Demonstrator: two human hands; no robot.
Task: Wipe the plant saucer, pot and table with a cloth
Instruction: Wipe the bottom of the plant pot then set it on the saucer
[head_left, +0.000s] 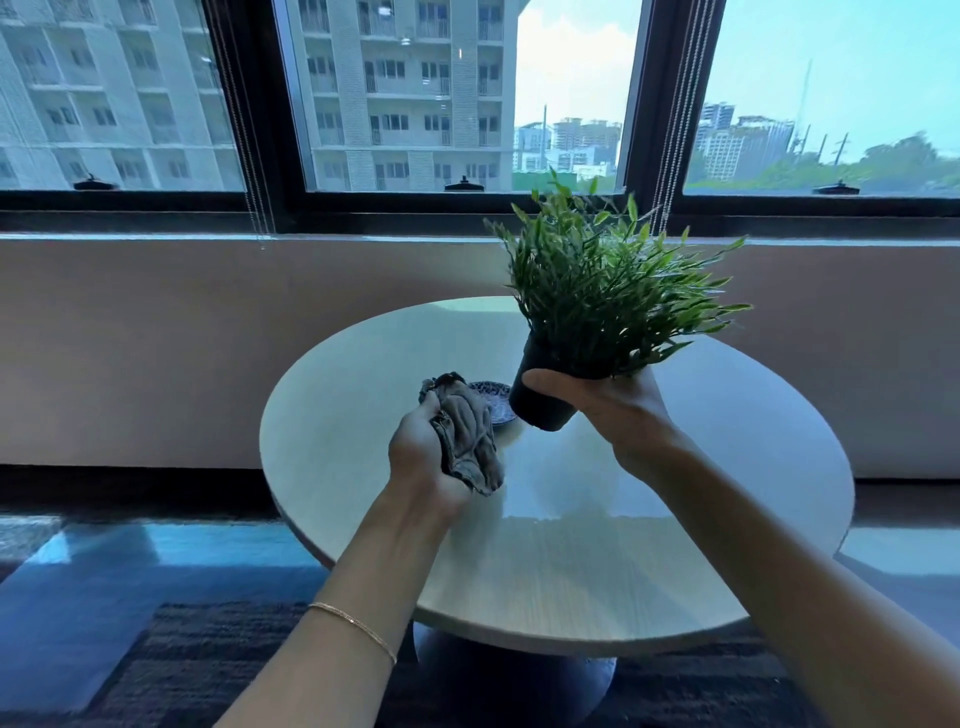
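A black pot (540, 405), its green plant (608, 296) leaning up toward the window (415, 104), hangs tilted above the round surface (597, 545). It is lifted off the patterned saucer (497, 397), which sits on the surface just left of the pot's base. The right grip (613, 410) wraps the pot's upper wall from the right, thumb across the near face, leaving the lower wall and base exposed. The left grip (421, 452) clutches a bunched grey cloth (470, 436) just left of the pot, apart from it, and the cloth hides part of the saucer.

The step in hand looks to be wiping the pot. Doing it well likely means bringing the cloth round the bare lower wall and under the base. The pot would then need turning in the fingers to reach the band they now cover, with the tilt kept modest so the foliage is not crushed.

The saucer lies close below both hands, so a low sweep of the cloth could nudge it; it sits apart from the rim. The broadest room for moving shows toward the near and right parts of the surface. The far edge meets a low wall (156, 338) under the window, and the leaf tips reach near the blind cords (670, 156) at far right.
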